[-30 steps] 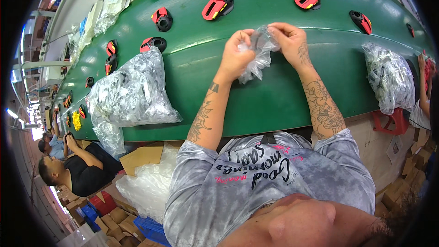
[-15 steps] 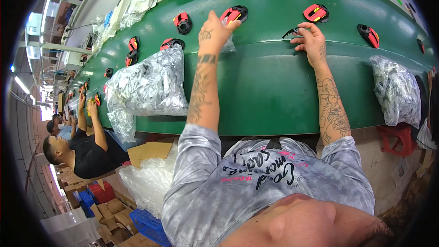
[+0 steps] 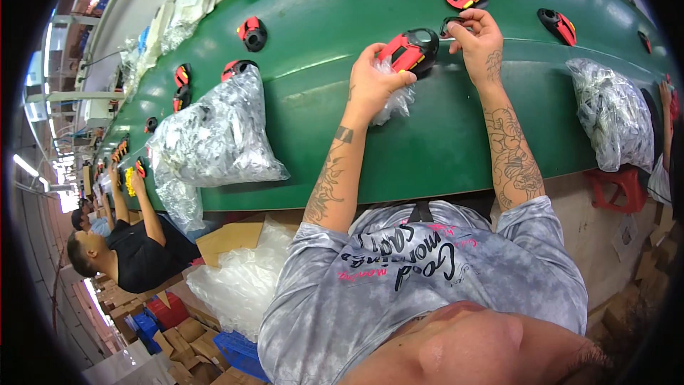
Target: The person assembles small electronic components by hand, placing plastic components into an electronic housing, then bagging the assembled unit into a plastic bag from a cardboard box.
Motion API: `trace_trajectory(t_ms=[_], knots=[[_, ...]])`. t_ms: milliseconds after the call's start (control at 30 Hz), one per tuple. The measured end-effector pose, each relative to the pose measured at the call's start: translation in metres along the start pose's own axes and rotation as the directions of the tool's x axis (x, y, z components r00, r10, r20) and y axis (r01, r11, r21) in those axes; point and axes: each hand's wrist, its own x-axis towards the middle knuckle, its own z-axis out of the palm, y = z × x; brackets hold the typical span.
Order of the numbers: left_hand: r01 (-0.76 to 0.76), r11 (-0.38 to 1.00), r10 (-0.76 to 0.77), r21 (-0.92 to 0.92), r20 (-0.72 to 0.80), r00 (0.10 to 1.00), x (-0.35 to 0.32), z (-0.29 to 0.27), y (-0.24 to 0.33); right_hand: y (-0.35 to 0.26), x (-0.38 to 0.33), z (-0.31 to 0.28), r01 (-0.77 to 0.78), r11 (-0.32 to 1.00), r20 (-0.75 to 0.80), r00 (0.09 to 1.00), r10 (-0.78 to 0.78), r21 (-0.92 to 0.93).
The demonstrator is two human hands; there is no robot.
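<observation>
Brings red-and-black casing [image 3: 407, 53] nearer the body than before, over green table [image 3: 427, 150]; grips one end in left hand [image 3: 375, 83] with crumpled clear plastic [image 3: 397, 104], likely to keep the other end exposed; pinches small black part [image 3: 446, 28] in right hand [image 3: 477, 41]

Upper garment: mottled grey T-shirt [image 3: 491, 281] with short, loose sleeves [image 3: 534, 224]; front carries large black lettering [image 3: 445, 265] and smaller pink lettering. Left forearm [image 3: 333, 178]: dark band tattoo near wrist, leaf-like linework toward elbow. Right forearm [image 3: 511, 150]: dense outline tattoo. Hands [image 3: 372, 87]: bare.
</observation>
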Motion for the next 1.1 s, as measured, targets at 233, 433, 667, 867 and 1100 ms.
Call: trace_trajectory(t_ms=[233, 433, 667, 867, 1100], knots=[[-0.048, 0.918, 0.128, -0.393, 0.18, 0.975, 0.003, -0.015, -0.009, 0.0, -0.018, 0.015, -0.019, 1.0, 0.183, 0.983, 0.017, 0.006], [0.104, 0.845, -0.005, -0.525, 0.187, 0.982, -0.001, -0.019, -0.004, -0.001, -0.026, 0.022, -0.047, 0.996, 0.324, 0.946, 0.019, 0.08], [0.214, 0.766, -0.037, -0.606, 0.29, 0.956, 0.0, -0.023, 0.001, 0.004, -0.025, 0.011, -0.363, 0.85, 0.528, 0.84, 0.122, 0.382], [0.107, 0.803, 0.082, -0.587, 0.285, 0.955, -0.001, -0.016, -0.004, -0.011, -0.028, 0.02, -0.461, 0.819, 0.447, 0.846, 0.291, 0.341], [0.118, 0.812, 0.016, -0.572, 0.223, 0.975, -0.004, -0.014, -0.004, -0.015, -0.031, 0.023, -0.266, 0.964, 0.455, 0.862, 0.225, 0.028]])
